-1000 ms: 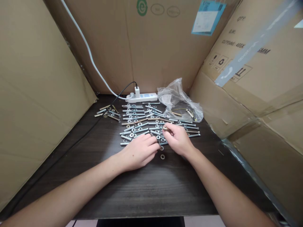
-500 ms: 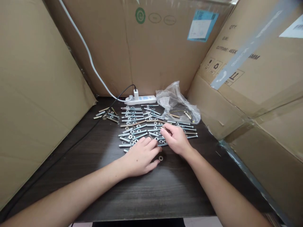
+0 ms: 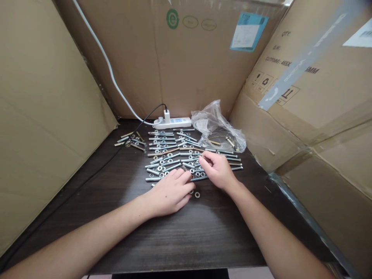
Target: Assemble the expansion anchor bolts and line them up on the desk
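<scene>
Rows of long bolts [image 3: 161, 147] with washers and nuts lie across the dark table. My left hand [image 3: 173, 192] rests palm down over the near rows, fingers bent and slightly apart, hiding the hardware beneath. By its fingertips is a flat washer [image 3: 197, 195], with another ring [image 3: 191, 192] partly covered by the fingers. To the right, my right hand [image 3: 217, 170] hovers over the right-hand rows with thumb and forefinger pinched together. Whatever is between them is too small to make out. A silvery bolt [image 3: 200, 178] lies just below that hand.
A loose pile of bolts and rings [image 3: 133, 141] sits at the left, beside a black cable [image 3: 95, 172]. Behind the rows are a white power strip [image 3: 174, 123] and a clear plastic bag [image 3: 221, 124]. Cardboard walls [image 3: 139, 58] enclose the table on three sides.
My left hand has drawn back slightly to the left, its thumb leaving the loose washer, and another ring now shows by its fingers. My right hand has shifted slightly right, still pinched.
</scene>
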Demonstrator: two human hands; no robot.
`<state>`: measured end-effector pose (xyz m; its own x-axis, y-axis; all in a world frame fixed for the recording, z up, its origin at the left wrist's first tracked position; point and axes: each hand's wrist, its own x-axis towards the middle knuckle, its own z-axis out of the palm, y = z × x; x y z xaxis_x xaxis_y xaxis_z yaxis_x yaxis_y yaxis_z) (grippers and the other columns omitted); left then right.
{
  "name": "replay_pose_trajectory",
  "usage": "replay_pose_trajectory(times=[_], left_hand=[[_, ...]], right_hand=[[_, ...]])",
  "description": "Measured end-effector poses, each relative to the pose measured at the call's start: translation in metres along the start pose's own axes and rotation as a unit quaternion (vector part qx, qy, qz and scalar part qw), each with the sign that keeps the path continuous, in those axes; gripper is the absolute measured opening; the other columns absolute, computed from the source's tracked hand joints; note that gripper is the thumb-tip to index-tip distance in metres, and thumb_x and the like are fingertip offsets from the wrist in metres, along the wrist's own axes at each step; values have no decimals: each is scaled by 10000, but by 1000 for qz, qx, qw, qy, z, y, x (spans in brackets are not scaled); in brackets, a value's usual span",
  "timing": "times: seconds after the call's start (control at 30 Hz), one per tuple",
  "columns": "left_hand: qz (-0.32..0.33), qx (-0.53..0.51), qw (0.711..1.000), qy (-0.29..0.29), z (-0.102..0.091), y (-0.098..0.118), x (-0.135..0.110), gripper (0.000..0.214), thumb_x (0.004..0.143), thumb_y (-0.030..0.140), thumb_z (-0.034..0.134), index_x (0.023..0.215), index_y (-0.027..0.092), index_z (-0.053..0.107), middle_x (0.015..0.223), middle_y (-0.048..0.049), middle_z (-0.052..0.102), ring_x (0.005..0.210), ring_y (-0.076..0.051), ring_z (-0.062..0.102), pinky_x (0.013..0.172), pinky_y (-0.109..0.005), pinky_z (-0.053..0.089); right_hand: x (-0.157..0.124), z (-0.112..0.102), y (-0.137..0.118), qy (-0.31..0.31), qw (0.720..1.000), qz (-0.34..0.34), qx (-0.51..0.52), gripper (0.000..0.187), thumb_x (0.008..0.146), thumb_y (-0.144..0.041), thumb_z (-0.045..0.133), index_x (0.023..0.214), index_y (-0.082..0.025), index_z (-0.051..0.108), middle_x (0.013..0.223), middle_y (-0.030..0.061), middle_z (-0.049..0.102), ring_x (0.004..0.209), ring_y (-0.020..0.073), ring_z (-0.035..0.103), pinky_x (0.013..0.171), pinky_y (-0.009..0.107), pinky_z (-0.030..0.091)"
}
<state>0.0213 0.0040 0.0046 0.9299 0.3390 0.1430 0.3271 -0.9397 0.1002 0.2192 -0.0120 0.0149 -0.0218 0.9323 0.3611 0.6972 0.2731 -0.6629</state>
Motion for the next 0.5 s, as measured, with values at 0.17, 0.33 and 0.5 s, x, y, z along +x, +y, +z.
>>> replay_pose_trajectory(times=[0.17,0.33,0.5], left_hand=[[21,13,1000,4,-1,0,-1,160,919,286,488,957,172,593,983,-80,529,857,-209,465,757,-345,393],[46,19,999,-11,-7,0,-3,115,906,210,473,915,177,583,930,-65,541,851,-209,467,757,-343,385],[62,30,998,-12,-8,-1,-5,98,865,147,509,928,181,577,923,-60,558,838,-207,468,732,-337,373]], right_hand=[[0,1,-2,-32,999,-26,2,138,846,-229,473,720,-193,514,625,-30,474,584,124,436,576,243,320],[0,2,2,-39,997,-53,32,188,812,-117,366,802,-192,538,739,11,558,688,160,506,655,260,366],[0,4,4,-25,997,-60,40,199,800,-105,364,813,-181,547,765,23,565,715,166,515,682,262,376]])
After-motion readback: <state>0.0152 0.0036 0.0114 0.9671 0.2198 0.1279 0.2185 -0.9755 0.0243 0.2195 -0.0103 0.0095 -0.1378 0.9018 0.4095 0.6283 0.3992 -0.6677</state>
